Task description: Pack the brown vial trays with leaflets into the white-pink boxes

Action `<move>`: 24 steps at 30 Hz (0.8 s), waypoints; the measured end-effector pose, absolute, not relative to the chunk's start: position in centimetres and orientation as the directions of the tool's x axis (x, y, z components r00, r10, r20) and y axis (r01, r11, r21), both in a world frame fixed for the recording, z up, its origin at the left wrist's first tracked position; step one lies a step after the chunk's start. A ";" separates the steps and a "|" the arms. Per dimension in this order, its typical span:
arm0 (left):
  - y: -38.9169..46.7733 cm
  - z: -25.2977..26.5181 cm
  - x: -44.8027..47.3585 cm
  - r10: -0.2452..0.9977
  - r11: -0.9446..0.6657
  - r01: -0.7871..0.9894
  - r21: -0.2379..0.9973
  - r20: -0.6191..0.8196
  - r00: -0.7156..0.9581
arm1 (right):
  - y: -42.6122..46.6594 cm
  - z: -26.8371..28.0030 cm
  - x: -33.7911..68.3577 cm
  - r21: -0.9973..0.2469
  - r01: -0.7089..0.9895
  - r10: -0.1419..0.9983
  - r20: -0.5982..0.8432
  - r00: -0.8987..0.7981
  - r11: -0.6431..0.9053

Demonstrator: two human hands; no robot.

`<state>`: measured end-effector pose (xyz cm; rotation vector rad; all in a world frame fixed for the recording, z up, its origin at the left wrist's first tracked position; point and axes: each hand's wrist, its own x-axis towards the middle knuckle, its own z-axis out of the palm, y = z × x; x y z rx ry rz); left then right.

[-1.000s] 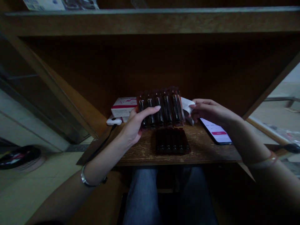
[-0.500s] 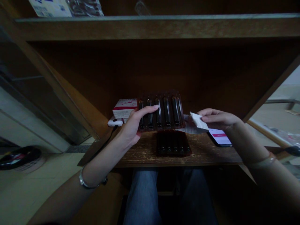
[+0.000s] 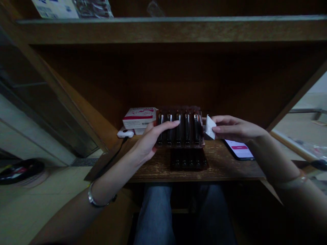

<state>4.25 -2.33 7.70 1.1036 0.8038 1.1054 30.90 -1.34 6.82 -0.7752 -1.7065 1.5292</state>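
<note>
Above the scuffed wooden desktop (image 3: 222,166), the left hand (image 3: 146,141) is clamping a held tray (image 3: 182,131) of dark vials, its thumb lying across the front, presumably to keep the tray tilted up and steady. Just beside the tray's right end, the right hand (image 3: 237,127) is pinching folded white paper (image 3: 210,127) between thumb and fingers; whether paper and tray are touching, I cannot tell. A lower tray (image 3: 189,163) is lying flat beneath, near the front edge (image 3: 153,180), with wood showing between it and the phone (image 3: 238,149). Leftward, a carton (image 3: 140,117) is crowding the held tray, while the shelf board (image 3: 163,32) is limiting lift overhead and the deep recess (image 3: 163,75) is leaving room behind.
</note>
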 end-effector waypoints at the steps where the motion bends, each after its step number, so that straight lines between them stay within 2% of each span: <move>1: -2.4 7.5 4.4 0.957 0.053 -0.283 0.958 0.032 0.288 | -1.7 7.1 30.4 -0.988 -0.033 0.810 0.140 -0.569 0.148; 7: -2.7 6.9 5.1 0.964 0.055 -0.323 0.945 0.034 0.264 | -3.7 7.8 26.7 -0.927 0.007 0.842 0.337 -0.421 0.375; 10: -2.9 7.1 5.3 0.974 0.030 -0.347 0.938 0.050 0.220 | -3.9 7.2 25.2 -0.894 -0.107 0.863 0.447 -0.237 0.434; 12: -3.1 7.3 5.4 0.976 0.009 -0.364 0.931 0.070 0.204 | -3.8 6.6 24.4 -0.892 -0.177 0.894 0.437 -0.098 0.416; 14: -3.2 7.4 5.5 0.977 -0.011 -0.375 0.927 0.090 0.192 | -3.5 5.9 23.9 -0.911 -0.214 0.931 0.365 -0.016 0.353; 18: -3.4 7.4 5.7 0.979 -0.015 -0.411 0.912 0.098 0.181 | -3.5 5.1 23.2 -0.923 -0.266 0.951 0.304 -0.056 0.280; 24: -3.7 7.5 5.8 0.975 0.010 -0.455 0.891 0.093 0.204 | -3.9 4.8 22.5 -0.922 -0.228 0.941 0.335 -0.057 0.314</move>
